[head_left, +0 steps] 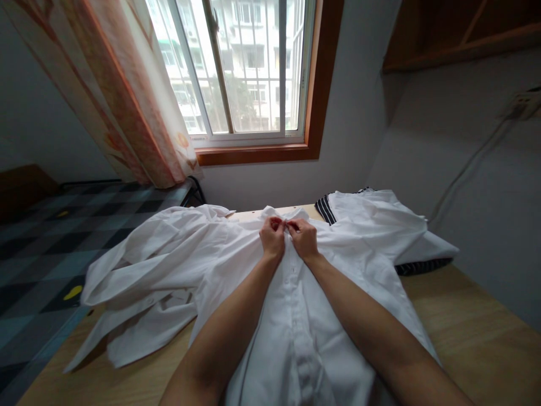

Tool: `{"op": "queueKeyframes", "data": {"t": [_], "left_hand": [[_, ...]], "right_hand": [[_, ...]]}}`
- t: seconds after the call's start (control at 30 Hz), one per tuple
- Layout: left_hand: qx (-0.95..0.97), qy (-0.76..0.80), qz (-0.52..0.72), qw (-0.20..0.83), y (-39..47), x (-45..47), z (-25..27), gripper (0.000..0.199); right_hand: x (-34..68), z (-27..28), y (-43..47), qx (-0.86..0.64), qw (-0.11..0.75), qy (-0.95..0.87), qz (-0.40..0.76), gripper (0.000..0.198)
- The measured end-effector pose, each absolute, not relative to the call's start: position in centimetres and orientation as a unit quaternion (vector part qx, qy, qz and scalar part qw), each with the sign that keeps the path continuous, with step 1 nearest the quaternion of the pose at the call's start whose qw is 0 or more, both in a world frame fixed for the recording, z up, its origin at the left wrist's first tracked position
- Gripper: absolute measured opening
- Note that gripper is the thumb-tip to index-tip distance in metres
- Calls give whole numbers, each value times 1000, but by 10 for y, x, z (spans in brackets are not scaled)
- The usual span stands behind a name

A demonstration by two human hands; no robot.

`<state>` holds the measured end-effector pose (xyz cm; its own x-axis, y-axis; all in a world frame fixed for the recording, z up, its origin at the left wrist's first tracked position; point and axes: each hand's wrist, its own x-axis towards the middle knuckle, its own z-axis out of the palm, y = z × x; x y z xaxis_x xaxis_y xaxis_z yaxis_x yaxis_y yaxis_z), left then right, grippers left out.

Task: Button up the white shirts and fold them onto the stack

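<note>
A white button-up shirt (283,316) lies spread front side up on the wooden table, collar toward the window. At the top of its button strip, just below the collar (284,213), both hands meet with fingertips pinched on the fabric. My left hand (273,234) grips the left side of the opening, and my right hand (302,235) grips the right side close against it. Whether a button sits between the fingertips is too small to tell. Lower down, the button strip runs between my forearms toward me.
At left, crumpled white cloth (147,265) hangs toward the table's edge. More white cloth (372,211) lies over a black-and-white striped item (325,208) at the back right. A checked bed (38,242) stands left of the wooden table (477,316). A window (249,73) and curtain (127,96) are behind.
</note>
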<state>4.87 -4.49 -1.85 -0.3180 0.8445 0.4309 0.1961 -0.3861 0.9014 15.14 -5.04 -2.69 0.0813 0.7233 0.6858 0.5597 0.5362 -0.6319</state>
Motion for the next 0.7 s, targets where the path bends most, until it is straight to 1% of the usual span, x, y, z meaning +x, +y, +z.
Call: {"op": "queueKeyframes", "data": {"t": [0.13,0.27,0.5,0.6,0.7], "left_hand": [[525,492,648,248,-45,49,-18,10],[535,497,641,238,-47,49,-18,7],[541,476,644,257,-47,50,-20,10],[555,453,648,258,-47,51,-19,12],[577,464,631,233,-48,51,-19,14]], "right_hand": [[152,-26,-49,-472,572,-667,77,20],[153,-26,-47,-472,570,-666,92,17],[154,-26,-47,-470,565,-671,92,15],[155,-27,-44,-476,578,-649,133,14],[155,-30,-40,-492,575,-625,192,15]]}}
